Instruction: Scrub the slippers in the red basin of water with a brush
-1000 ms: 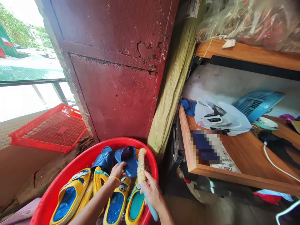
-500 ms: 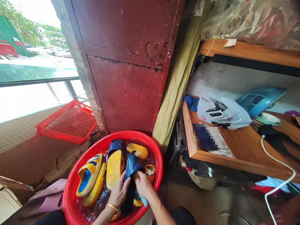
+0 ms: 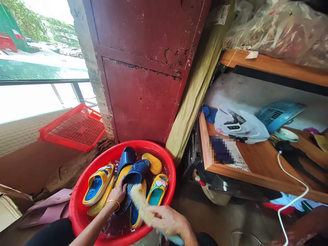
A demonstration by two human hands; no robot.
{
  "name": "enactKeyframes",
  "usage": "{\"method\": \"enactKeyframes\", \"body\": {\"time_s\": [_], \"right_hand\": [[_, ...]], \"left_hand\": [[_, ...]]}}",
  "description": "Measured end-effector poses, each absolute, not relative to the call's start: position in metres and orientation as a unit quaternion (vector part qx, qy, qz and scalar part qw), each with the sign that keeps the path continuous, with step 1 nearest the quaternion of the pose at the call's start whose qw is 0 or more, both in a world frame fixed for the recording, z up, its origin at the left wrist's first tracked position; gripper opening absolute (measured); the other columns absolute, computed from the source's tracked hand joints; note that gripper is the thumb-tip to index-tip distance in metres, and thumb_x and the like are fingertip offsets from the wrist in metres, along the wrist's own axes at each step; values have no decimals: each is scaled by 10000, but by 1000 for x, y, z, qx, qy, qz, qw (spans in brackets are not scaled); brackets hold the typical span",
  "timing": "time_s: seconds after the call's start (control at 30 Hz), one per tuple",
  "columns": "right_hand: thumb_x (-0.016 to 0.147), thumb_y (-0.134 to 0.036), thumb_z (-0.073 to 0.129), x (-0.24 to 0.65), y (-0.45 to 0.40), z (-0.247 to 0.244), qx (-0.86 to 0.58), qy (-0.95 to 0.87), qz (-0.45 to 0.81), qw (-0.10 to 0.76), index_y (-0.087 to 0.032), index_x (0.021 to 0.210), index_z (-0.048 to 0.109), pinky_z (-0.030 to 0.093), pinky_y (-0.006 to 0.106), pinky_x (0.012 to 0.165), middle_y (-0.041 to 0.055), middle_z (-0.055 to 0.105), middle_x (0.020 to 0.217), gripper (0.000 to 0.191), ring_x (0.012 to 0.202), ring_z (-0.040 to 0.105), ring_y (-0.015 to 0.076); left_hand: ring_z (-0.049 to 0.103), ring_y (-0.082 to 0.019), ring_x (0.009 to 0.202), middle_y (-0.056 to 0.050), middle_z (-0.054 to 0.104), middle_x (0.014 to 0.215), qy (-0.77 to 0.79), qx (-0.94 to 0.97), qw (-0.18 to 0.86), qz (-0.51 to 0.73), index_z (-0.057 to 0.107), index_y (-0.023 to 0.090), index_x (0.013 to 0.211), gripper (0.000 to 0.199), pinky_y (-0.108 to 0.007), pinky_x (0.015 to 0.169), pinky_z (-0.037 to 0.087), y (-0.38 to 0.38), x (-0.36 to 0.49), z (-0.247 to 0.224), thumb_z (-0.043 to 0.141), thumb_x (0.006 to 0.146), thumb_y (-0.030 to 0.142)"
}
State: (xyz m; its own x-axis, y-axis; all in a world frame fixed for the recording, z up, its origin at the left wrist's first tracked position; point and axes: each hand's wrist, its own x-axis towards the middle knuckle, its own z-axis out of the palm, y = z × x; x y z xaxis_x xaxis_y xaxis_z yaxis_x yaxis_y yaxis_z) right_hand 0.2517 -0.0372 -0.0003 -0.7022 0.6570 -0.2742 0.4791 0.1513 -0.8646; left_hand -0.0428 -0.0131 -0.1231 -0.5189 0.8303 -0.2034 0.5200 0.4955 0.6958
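Observation:
My left hand [image 3: 118, 194] is closed on the side of a dark blue slipper [image 3: 137, 172], whose strap faces away from me over the basin. In my right hand [image 3: 170, 220] is a scrub brush [image 3: 141, 205] with pale bristles and a light blue handle; its bristle tip reaches the blue slipper's footbed. Around them in the red basin [image 3: 72, 213] of water lie a yellow slipper with a blue footbed [image 3: 96, 188], a yellow one with a teal footbed [image 3: 156, 194], an upturned yellow sole [image 3: 153, 163] and another dark blue slipper [image 3: 127, 157].
Left of the basin, a red plastic crate [image 3: 77, 128] and mauve slippers [image 3: 48, 208]. Behind it stands a dark red door [image 3: 143, 95]. To the right, a wooden shelf [image 3: 258, 174] holds a white plastic bag [image 3: 241, 124] and a blue fan [image 3: 279, 116]; a white cable [image 3: 294, 198] hangs down.
The brush has come out of the blue slipper's strap opening and back toward me, its bristles now showing. The blue slipper is tipped to the left, and slippers beneath have shifted.

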Motion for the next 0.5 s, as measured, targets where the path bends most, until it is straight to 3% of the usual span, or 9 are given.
{"method": "enactKeyframes", "body": {"time_s": [0.1, 0.17, 0.33, 0.5], "right_hand": [[900, -330, 490, 262, -22, 3, -461, -708, 518, 134, -245, 1370, 602, 367, 181, 445, -48, 588, 686, 491, 462, 460, 92], [933, -357, 447, 265, -13, -2, -508, -681, 498, 172, -211, 1493, 470, 394, 200, 448, -30, 595, 711, 580, 453, 477, 102], [918, -320, 489, 258, -1, -28, -497, -699, 482, 180, -185, 1478, 497, 473, 238, 588, -14, 629, 700, 577, 580, 587, 144], [909, -310, 491, 254, 9, -53, -506, -688, 487, 183, -159, 1462, 515, 472, 236, 584, -22, 619, 660, 574, 574, 596, 145]], "left_hand": [[670, -342, 1173, -164, 744, 1170, 813, 421, 268, 300, 590, 202, 1306, 483, -457, 1050, 457, -16, -46, -127, 488, 843, 292], [686, -338, 1142, -155, 759, 1117, 814, 426, 269, 289, 612, 214, 1286, 477, -453, 1027, 471, -13, -49, -125, 495, 828, 274], [739, -328, 994, -156, 782, 966, 823, 455, 264, 216, 645, 189, 1248, 491, -453, 954, 510, 1, -51, -121, 492, 782, 204], [648, -315, 1217, -206, 707, 1256, 821, 487, 244, 170, 648, 140, 1225, 449, -422, 1050, 452, 11, -39, -125, 459, 820, 183]]}}
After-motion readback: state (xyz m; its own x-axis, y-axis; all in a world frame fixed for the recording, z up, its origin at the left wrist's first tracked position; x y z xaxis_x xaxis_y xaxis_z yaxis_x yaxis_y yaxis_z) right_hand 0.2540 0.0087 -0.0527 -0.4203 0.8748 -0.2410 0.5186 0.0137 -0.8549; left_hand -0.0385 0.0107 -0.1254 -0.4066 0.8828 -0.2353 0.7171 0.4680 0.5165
